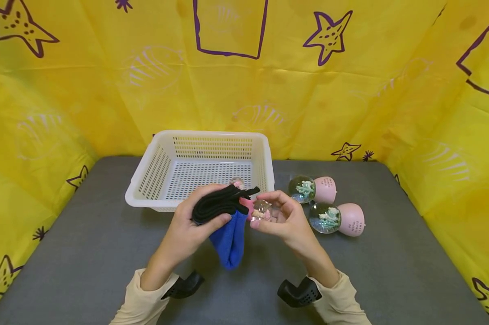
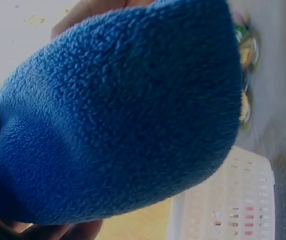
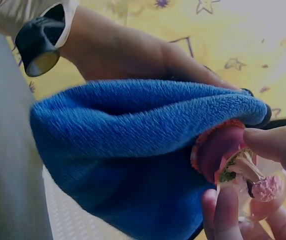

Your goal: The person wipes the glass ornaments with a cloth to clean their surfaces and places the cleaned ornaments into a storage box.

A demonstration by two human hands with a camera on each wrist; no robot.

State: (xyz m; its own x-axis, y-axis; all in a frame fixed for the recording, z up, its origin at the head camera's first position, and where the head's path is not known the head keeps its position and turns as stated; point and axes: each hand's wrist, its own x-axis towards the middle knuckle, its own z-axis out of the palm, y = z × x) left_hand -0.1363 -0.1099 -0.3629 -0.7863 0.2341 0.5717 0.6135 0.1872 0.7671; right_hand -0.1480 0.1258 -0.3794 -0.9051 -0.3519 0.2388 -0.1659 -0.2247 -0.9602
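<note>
A folded cloth, black (image 1: pixel 217 206) on one side and fuzzy blue (image 1: pixel 231 239) on the other, is gripped by my left hand (image 1: pixel 189 225) in front of the basket. In the left wrist view the blue cloth (image 2: pixel 128 115) covers most of the hand. My right hand (image 1: pixel 286 217) holds a small snow globe (image 1: pixel 263 210) by its clear ball, thumb and fingers around it. Seen from the right wrist, the globe (image 3: pixel 255 182) has a pink tree inside, and its reddish-pink base (image 3: pixel 222 147) lies against the cloth.
A white slotted basket (image 1: pixel 146 201) stands behind the hands, with another small globe (image 1: pixel 237 182) in its near right part. Two larger snow globes with pink bases (image 1: pixel 325 189) (image 1: pixel 351 220) lie on the grey table at right. Yellow patterned fabric (image 1: pixel 289 90) hangs around the table.
</note>
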